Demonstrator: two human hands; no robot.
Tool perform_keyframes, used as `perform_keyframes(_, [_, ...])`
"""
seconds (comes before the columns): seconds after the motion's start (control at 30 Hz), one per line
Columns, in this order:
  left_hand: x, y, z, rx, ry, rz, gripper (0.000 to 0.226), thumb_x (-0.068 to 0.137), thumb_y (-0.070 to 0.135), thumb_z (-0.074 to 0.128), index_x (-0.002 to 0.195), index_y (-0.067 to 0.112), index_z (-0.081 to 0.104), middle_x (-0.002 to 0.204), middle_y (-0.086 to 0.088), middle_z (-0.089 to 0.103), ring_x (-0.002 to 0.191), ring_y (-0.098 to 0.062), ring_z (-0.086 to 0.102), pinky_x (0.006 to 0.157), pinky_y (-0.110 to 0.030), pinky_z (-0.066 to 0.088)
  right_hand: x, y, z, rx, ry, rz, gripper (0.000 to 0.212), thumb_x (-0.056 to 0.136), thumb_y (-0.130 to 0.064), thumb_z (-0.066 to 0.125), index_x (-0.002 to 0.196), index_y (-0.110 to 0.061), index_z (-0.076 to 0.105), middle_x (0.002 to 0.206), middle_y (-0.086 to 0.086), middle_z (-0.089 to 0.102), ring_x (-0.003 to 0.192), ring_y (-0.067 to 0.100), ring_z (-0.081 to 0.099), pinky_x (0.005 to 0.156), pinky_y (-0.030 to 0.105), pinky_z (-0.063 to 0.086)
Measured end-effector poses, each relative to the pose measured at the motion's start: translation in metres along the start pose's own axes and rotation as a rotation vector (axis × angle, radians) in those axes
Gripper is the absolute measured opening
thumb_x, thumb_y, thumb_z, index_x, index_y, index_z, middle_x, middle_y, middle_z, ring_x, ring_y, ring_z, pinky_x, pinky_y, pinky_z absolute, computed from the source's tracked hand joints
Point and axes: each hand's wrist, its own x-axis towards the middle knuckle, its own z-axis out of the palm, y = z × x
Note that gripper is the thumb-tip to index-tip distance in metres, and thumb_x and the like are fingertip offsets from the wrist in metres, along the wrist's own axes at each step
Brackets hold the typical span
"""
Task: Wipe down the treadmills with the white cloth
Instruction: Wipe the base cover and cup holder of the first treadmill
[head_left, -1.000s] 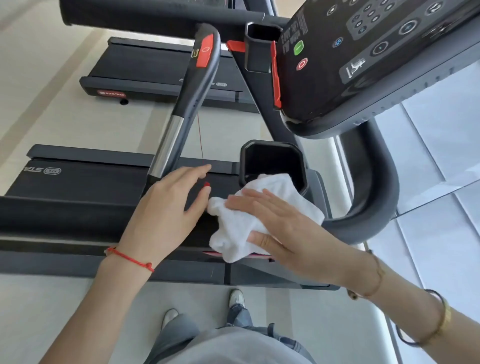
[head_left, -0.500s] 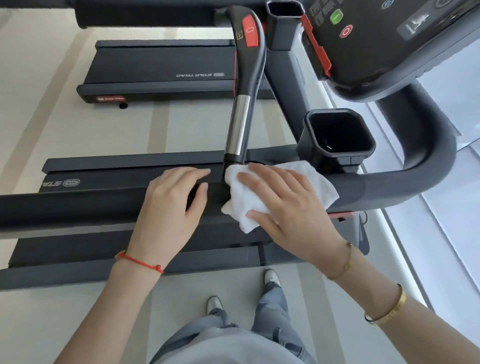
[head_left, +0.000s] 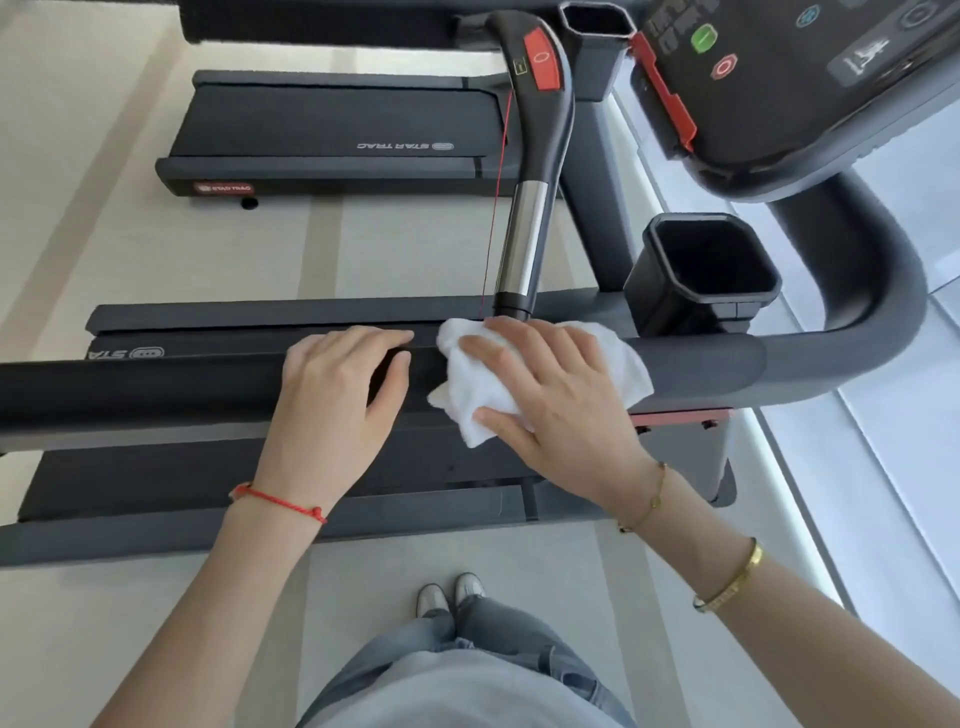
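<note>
The white cloth (head_left: 480, 387) is lying bunched over the top of the near treadmill's dark padded handrail (head_left: 156, 389), directly below the foot of the upright grip bar (head_left: 524, 249) that is rising from that handrail. The right hand (head_left: 550, 400) is pressing down on the cloth with its fingers (head_left: 485, 344) spread wide and nearly straight, the thumb lying along the cloth's lower edge; a loose corner of the cloth is hanging down over the handrail's near side. The left hand (head_left: 337, 395) is resting on the handrail just beside the cloth, apart from it, palm down with fingers laid together and gently bent over the rail's far edge, holding nothing. A red string bracelet (head_left: 278, 503) is circling the left wrist, and a thin gold chain (head_left: 652, 501) and a gold bangle (head_left: 730, 584) are sitting on the right forearm. To the right of the cloth the handrail is curving away past a black cup holder (head_left: 701, 270), with the console (head_left: 810, 78) and its green and red buttons above it. Beyond the handrail a second treadmill (head_left: 332, 130) is standing on the pale floor (head_left: 78, 130). Beneath the handrail, the person's jeans (head_left: 483, 639) and shoes (head_left: 449, 592) are showing.
</note>
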Motion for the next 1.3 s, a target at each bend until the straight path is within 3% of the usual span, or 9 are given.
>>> perform_keyframes(0.1, [-0.003, -0.005, -0.005, 0.023, 0.046, -0.037, 0.025, 0.096, 0.020, 0.054, 0.110, 0.009, 0.071, 0.105, -0.001, 0.072, 0.096, -0.025, 0.068, 0.092, -0.052, 0.047, 0.009, -0.009, 0.000, -0.005, -0.020, -0.023, 0.055, 0.099, -0.055, 0.031, 0.139, -0.022, 0.046, 0.140, 0.003, 0.047, 0.116, 0.027, 0.049, 0.096, 0.041, 0.035])
perform_keyframes(0.33, [-0.012, -0.031, -0.019, 0.103, 0.094, -0.138, 0.018, 0.097, 0.016, 0.057, 0.109, 0.012, 0.070, 0.105, 0.000, 0.072, 0.096, -0.023, 0.067, 0.108, -0.044, 0.034, 0.035, -0.030, -0.001, 0.001, -0.104, -0.101, 0.057, 0.098, -0.057, 0.028, 0.138, -0.021, 0.046, 0.139, 0.003, 0.048, 0.111, 0.025, 0.051, 0.092, 0.040, 0.038])
perform_keyframes(0.73, [-0.031, -0.121, -0.079, 0.154, 0.150, -0.244, 0.015, 0.096, 0.016, 0.058, 0.103, 0.012, 0.071, 0.100, 0.000, 0.072, 0.095, -0.024, 0.067, 0.112, -0.047, 0.029, 0.112, -0.134, 0.018, 0.093, -0.158, -0.201, 0.061, 0.097, -0.061, 0.024, 0.136, -0.020, 0.047, 0.133, 0.000, 0.053, 0.096, 0.022, 0.059, 0.077, 0.035, 0.047])
perform_keyframes(1.0, [-0.057, -0.225, -0.141, 0.073, 0.184, -0.227, 0.014, 0.096, 0.011, 0.058, 0.100, 0.010, 0.071, 0.096, 0.002, 0.072, 0.077, -0.019, 0.059, 0.093, -0.053, 0.045, 0.169, -0.237, 0.035, 0.137, -0.119, -0.198, 0.060, 0.096, -0.062, 0.029, 0.132, -0.020, 0.051, 0.122, -0.003, 0.058, 0.090, 0.020, 0.061, 0.072, 0.033, 0.049])
perform_keyframes(1.17, [-0.087, -0.287, -0.181, 0.001, 0.145, -0.255, 0.017, 0.096, 0.010, 0.059, 0.107, 0.008, 0.070, 0.102, 0.000, 0.072, 0.088, -0.024, 0.065, 0.088, -0.050, 0.049, 0.198, -0.305, 0.045, 0.156, -0.060, -0.186, 0.055, 0.095, -0.060, 0.037, 0.128, -0.020, 0.056, 0.117, -0.003, 0.060, 0.090, 0.020, 0.060, 0.073, 0.030, 0.046])
perform_keyframes(1.3, [-0.124, -0.331, -0.220, 0.011, 0.153, -0.304, 0.018, 0.096, 0.011, 0.057, 0.109, 0.008, 0.070, 0.103, 0.000, 0.072, 0.093, -0.022, 0.066, 0.088, -0.047, 0.050, 0.225, -0.354, 0.052, 0.120, -0.107, -0.205, 0.044, 0.093, -0.052, 0.047, 0.125, -0.024, 0.055, 0.112, -0.006, 0.061, 0.087, 0.022, 0.059, 0.074, 0.032, 0.045])
